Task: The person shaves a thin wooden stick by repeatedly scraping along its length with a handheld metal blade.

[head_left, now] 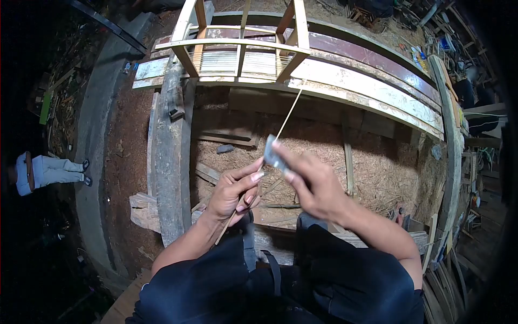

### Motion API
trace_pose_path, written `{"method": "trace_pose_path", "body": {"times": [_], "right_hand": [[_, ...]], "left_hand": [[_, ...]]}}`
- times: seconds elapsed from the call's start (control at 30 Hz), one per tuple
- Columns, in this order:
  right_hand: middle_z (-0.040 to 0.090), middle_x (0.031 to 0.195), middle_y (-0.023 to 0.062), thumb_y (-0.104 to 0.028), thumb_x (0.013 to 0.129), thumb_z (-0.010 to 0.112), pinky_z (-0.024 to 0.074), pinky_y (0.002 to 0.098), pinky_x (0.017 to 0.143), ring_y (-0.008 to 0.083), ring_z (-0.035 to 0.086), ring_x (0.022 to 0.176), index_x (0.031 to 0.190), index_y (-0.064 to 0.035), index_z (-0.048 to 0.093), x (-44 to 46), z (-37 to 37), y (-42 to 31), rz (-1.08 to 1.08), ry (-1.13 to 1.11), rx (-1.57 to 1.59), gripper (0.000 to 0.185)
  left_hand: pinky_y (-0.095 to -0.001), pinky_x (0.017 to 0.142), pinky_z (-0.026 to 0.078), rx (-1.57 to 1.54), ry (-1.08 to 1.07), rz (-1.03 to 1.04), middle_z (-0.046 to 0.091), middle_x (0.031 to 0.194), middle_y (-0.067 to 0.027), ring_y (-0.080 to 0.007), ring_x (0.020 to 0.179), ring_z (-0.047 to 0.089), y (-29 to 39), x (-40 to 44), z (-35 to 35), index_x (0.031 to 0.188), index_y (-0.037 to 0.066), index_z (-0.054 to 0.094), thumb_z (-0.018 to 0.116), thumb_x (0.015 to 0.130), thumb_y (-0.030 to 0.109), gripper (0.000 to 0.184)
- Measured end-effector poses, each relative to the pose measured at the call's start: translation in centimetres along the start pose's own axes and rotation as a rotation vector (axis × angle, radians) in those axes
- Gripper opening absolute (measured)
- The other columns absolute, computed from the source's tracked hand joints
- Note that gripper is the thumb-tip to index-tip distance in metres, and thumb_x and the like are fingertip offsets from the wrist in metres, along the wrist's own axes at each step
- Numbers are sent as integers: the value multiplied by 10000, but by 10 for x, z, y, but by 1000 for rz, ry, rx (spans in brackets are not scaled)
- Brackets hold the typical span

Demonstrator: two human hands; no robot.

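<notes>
A thin, pale strip (290,112) slants from the edge of the plank bench down through both hands, its lower end sticking out below my left hand. My left hand (235,194) is closed round the strip, with the thumb and fingertips pinching it. Just above and to the right, my right hand (314,183) grips a small grey piece (274,155), blurred, which meets the strip. Whether the grey piece is a blade or a folded sheet cannot be told. Past the hands, a wooden frame (240,42) with slender rods stands on the bench planks (372,97).
Thick wooden beams stand at left (168,162) and right (452,156). Shavings (302,156) cover the ground between them, with a dark block (225,148) on top. A person (54,170) stands at the far left. Scrap wood and tools lie at the right.
</notes>
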State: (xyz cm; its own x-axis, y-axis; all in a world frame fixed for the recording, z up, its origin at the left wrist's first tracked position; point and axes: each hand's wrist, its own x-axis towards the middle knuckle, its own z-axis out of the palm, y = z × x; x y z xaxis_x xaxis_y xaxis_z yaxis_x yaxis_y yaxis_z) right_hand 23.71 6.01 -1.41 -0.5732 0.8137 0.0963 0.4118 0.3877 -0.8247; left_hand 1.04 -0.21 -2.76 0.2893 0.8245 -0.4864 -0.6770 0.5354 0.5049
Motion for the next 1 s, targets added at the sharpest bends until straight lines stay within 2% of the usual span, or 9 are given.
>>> {"method": "trace_pose_path", "body": {"times": [0.07,0.2,0.4,0.47,0.67,0.73,0.83,0.93,1.0], "right_hand": [[589,820,165,-210,1021,585,544,447,630,290,615,647,1556,-243,501,-8,1,-13,11,-87,20,543],[581,815,161,-208,1011,600,556,448,601,302,635,635,1562,-263,490,2,2,9,-8,44,37,564],[588,815,179,-202,1034,572,520,453,623,292,607,658,1564,-250,489,-6,-2,-10,12,-94,-2,539],[591,824,178,-212,1022,590,560,450,624,301,641,671,1572,-274,472,0,2,10,-1,0,-10,566],[583,783,169,-196,1023,592,509,448,599,294,585,631,1563,-241,493,-5,0,-6,4,-67,14,551],[586,777,169,-197,1015,600,532,444,605,294,597,624,1568,-243,487,2,1,7,-46,53,28,566],[586,761,167,-190,1010,605,535,436,639,286,613,655,1558,-232,500,1,-3,4,51,-10,10,560],[623,804,166,-159,1015,590,535,418,710,262,637,719,1537,-208,530,2,-3,16,-44,94,17,527],[667,885,137,-199,1044,560,532,384,693,218,621,717,1545,-164,507,21,-26,42,224,287,28,505]], "left_hand": [[-195,421,317,45,44,-10,573,604,-2,-31,403,386,3,-3,2,1394,52,641,613,1035,67,361],[-199,420,326,10,23,-3,591,614,-6,-31,407,397,-1,0,0,1394,46,641,601,1034,50,362],[-205,423,313,32,76,-9,563,587,7,-32,406,379,1,0,0,1395,56,641,623,1024,46,372],[-206,424,312,24,75,-10,567,591,6,-32,406,380,-1,0,-1,1395,58,642,620,1025,43,371],[-205,422,313,14,55,-14,561,591,13,-28,407,380,1,-4,1,1395,62,643,626,1024,42,371],[-203,417,311,31,52,-35,553,591,18,-27,406,385,0,-2,3,1392,58,645,616,1031,43,362],[-203,413,313,53,13,-17,553,597,15,-28,407,388,1,-4,-1,1396,47,639,604,1038,44,360],[-202,414,312,52,4,-7,554,602,12,-27,423,396,0,-5,0,1399,22,629,607,1036,46,364],[-206,421,323,163,19,-16,554,607,15,-24,434,399,0,-3,3,1403,7,621,608,1035,43,371]]}}
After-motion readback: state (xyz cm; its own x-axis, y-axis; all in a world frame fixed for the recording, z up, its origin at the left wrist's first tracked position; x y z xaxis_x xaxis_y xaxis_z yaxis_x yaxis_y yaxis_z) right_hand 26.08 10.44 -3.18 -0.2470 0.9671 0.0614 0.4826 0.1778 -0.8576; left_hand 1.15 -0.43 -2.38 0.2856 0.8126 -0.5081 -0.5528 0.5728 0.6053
